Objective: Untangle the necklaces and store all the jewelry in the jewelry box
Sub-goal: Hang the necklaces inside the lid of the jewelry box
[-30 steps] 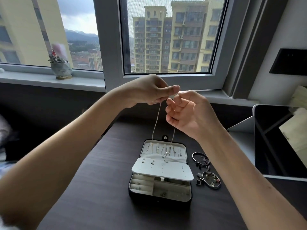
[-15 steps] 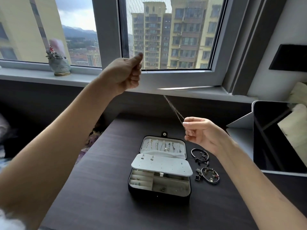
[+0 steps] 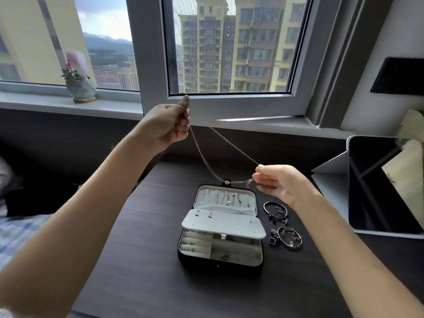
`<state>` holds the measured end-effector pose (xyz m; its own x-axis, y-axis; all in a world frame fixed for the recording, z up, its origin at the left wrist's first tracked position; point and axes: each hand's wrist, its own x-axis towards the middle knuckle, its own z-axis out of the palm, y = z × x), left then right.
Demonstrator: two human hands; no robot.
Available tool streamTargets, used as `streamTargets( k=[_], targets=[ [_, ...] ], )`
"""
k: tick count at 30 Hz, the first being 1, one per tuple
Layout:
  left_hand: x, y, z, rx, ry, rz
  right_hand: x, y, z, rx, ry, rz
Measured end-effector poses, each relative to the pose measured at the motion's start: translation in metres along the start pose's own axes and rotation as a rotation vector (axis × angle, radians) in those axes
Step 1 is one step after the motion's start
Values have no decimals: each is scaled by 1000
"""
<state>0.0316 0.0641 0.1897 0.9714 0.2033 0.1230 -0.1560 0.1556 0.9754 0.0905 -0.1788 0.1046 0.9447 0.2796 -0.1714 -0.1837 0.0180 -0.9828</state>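
A thin silver necklace chain (image 3: 202,154) stretches in the air between my hands, above the open jewelry box (image 3: 220,260). My left hand (image 3: 167,125) is raised near the window sill and pinches one end. My right hand (image 3: 277,182) is lower, just right of the box lid, and pinches the other end. One strand runs straight between the hands, another sags down to the box's clasp. The black box has a white lining, several necklaces hanging in its lid (image 3: 226,199), a white earring panel (image 3: 223,226) and compartments below.
Two silver bracelets (image 3: 276,211) (image 3: 290,237) and a black clover charm (image 3: 273,240) lie on the dark wooden table (image 3: 142,260) right of the box. A tablet in a grey stand (image 3: 380,187) is at the right. A potted plant (image 3: 80,87) sits on the sill.
My hands, first close together at the chain's clasp, pulled apart. The left hand then came down from the window, and the chain now sags toward the box.
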Motion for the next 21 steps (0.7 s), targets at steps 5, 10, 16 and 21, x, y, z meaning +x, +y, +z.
streamTargets(
  k=[5,10,16,21],
  targets=[
    [0,-18,-10,-46,28,-63,0,3,-5,781,-226,200],
    [4,-31,-24,-116,98,-125,5,5,-8,854,-329,90],
    [6,-72,-29,27,190,-236,0,-18,-4,748,-444,-169],
    [2,-111,-18,197,144,-386,-10,-49,27,334,-448,-252]
  ],
)
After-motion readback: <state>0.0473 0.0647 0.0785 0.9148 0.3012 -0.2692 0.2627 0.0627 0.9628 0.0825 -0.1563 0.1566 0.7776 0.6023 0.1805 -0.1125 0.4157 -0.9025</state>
